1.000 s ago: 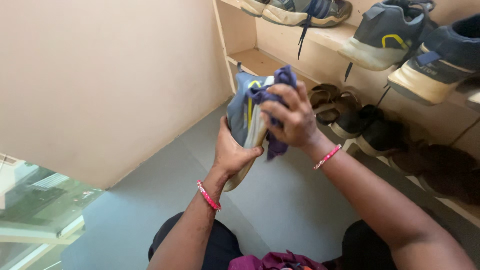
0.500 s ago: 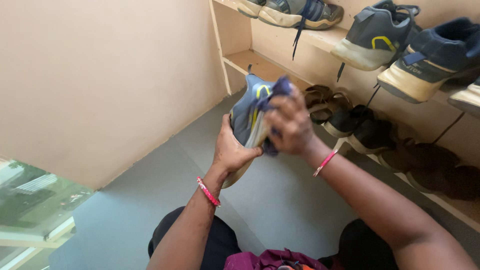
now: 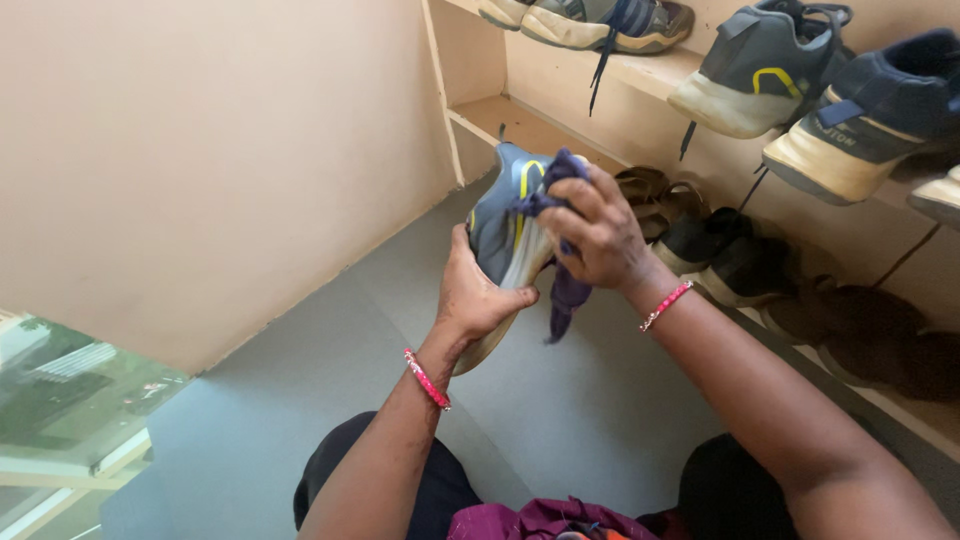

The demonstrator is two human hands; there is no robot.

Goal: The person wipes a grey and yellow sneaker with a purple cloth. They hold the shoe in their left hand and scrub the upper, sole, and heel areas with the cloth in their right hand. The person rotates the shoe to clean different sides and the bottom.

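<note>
Since the earlier frames the right hand [image 3: 600, 235] has slid its cloth from the shoe's upper side toward the middle, and the shoe now sits a little lower, near the centre of the frame. That right hand is closed around a crumpled dark purple cloth [image 3: 562, 290], pressing it against the grey-blue sports shoe [image 3: 505, 235]; a tail of the cloth hangs down below the hand. The left hand [image 3: 472, 295], just left of centre, grips the shoe from underneath, thumb wrapped over the pale sole edge, holding it tilted with the toe pointing up and away. Each wrist carries a thin pink bracelet [image 3: 427, 379]. Behind the shoe, at right of centre, brown sandals [image 3: 655, 195] and dark shoes [image 3: 730, 265] lie on the low shelf [image 3: 520, 125] of a pale wooden rack. Along the upper right, grey and navy sneakers [image 3: 770, 65] rest tilted on a higher shelf. Grey floor [image 3: 300, 370] spreads below the hands, with a plain beige wall [image 3: 200, 150] filling the upper left
</note>
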